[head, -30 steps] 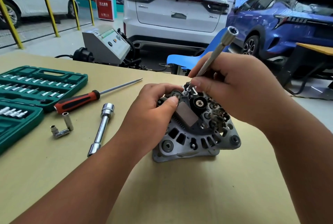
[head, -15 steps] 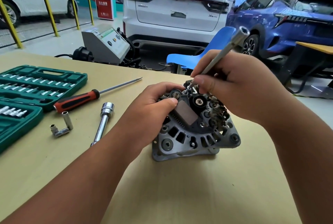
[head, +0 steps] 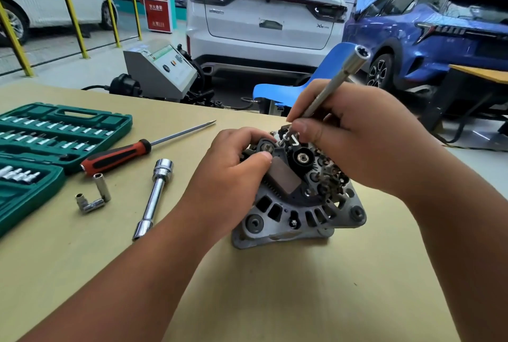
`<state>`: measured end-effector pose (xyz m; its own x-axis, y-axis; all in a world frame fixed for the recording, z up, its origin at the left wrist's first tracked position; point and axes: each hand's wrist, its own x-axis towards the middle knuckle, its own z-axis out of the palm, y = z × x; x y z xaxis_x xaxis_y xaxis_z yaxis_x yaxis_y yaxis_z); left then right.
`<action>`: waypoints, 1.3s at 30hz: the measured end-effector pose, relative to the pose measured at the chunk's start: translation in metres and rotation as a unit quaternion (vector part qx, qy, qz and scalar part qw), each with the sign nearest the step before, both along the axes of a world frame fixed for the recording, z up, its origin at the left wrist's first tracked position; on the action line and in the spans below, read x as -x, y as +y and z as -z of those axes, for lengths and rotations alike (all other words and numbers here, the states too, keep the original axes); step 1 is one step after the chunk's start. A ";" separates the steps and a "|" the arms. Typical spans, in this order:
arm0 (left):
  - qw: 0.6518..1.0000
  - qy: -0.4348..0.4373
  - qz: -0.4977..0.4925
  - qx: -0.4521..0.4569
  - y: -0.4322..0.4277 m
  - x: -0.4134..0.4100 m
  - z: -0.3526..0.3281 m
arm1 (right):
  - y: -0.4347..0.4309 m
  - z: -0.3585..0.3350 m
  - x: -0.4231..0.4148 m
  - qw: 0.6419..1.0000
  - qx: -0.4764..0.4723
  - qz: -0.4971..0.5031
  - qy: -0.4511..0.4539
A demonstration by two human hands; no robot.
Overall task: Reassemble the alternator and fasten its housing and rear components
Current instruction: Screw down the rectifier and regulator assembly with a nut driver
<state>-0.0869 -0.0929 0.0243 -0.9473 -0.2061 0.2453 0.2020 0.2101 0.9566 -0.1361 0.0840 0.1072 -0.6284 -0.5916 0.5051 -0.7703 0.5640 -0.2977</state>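
Head view: a green socket case (head: 63,121) is laid at left on the surface (head: 275,286). At centre, the alternator (head: 302,204) is gripped by the left hand (head: 233,168), likely for steadiness. A slim socket driver (head: 334,83) is pinched by the right hand (head: 362,135) onto a rear fastener.

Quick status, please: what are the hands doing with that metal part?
Left hand grips alternator, steadying it. Right hand pinches long driver, tip down on rear components. Nothing blocking.

Single head cam, looks forward-down over the bench (head: 275,286), close on the alternator (head: 299,198) (cars beyond it).
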 end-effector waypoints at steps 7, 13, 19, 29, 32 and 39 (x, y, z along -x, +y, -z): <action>0.999 0.023 0.018 0.013 -0.004 0.001 0.004 | 0.003 0.003 0.007 0.989 0.102 -0.018 -0.102; 0.985 0.115 -0.039 0.119 -0.003 0.000 0.006 | 0.003 0.000 0.003 0.998 0.054 0.010 -0.042; 0.992 0.114 -0.024 0.054 -0.002 0.000 0.004 | 0.001 0.002 0.002 0.996 0.057 0.017 -0.069; 0.992 0.109 -0.056 0.039 -0.003 -0.003 0.001 | 0.006 -0.001 0.004 0.991 0.100 0.004 -0.090; 0.991 0.094 -0.098 -0.005 -0.009 -0.001 0.000 | 0.006 -0.002 0.002 0.988 0.126 -0.010 -0.094; 0.993 0.083 -0.079 0.013 -0.015 0.004 0.000 | 0.001 -0.003 -0.007 0.987 0.121 -0.047 -0.092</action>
